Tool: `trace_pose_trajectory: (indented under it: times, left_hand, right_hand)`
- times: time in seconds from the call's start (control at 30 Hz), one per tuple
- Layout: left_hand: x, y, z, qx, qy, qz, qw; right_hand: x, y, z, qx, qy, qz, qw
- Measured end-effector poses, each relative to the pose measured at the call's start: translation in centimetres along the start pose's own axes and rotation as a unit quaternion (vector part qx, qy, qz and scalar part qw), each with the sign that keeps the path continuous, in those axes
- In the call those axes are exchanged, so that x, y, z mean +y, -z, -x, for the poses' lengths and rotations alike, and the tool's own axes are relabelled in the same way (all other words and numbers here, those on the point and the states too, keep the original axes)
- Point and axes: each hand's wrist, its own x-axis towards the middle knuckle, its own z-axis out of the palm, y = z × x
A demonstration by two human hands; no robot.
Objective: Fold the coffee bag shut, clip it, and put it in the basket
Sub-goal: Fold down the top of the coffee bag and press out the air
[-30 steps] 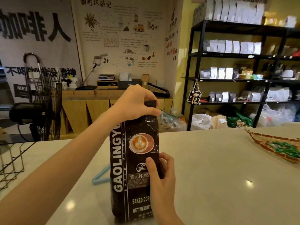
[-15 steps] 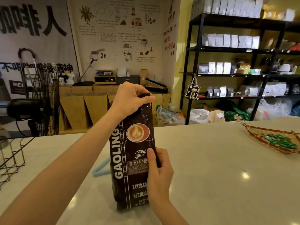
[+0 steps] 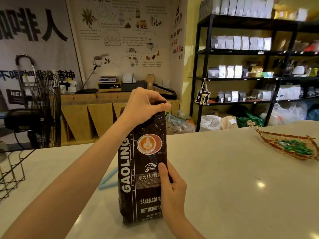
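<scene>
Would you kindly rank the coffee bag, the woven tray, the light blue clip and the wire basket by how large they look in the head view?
1. coffee bag, nearest the camera, so its lead is partly apparent.
2. woven tray and wire basket: both cut by the frame edge, so not ranked.
3. light blue clip, mostly hidden behind the bag.

Coffee bag: "GAOLING", "BAKED COFFEE", "NET.WEIGHT". Wall banner: "人".

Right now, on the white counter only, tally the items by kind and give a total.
Coffee bag, upright, held by left hand and right hand: 1
Light blue clip behind the bag: 1
Black wire basket, left edge: 1
Woven tray holding green items: 1
Total: 4
</scene>
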Motion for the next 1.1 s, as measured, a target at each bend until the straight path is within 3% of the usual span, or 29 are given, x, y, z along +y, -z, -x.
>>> trace_pose_trajectory:
  times: [0.23, 0.4, 0.6, 0.8, 0.97, 1.1]
  left_hand:
    - [0.3, 0.6, -0.1, -0.045, -0.021, -0.014, 0.999]
    - [0.2, 0.4, -0.2, -0.086, -0.002, -0.153, 0.984]
    - [0.2, 0.3, 0.3, -0.042, -0.01, -0.057, 0.997]
    - [-0.2, 0.5, 0.5, -0.023, 0.004, -0.038, 0.999]
    - [0.0, -0.2, 0.6, -0.014, -0.012, -0.07, 0.997]
    - [-0.2, 0.0, 0.6, -0.002, -0.007, -0.111, 0.994]
  right_hand:
    - [-1.1, 1.2, -1.7, -0.135, -0.075, 0.012, 0.988]
    - [-0.8, 0.6, -1.0, -0.109, -0.055, -0.02, 0.992]
    - [-0.9, 0.4, -0.8, -0.091, -0.062, -0.02, 0.994]
    - [-0.8, 0.4, -1.0, -0.079, -0.091, -0.026, 0.992]
    - [-0.6, 0.7, -1.1, -0.08, -0.092, -0.018, 0.992]
    - [-1.0, 1.4, -2.2, -0.137, -0.097, 0.015, 0.986]
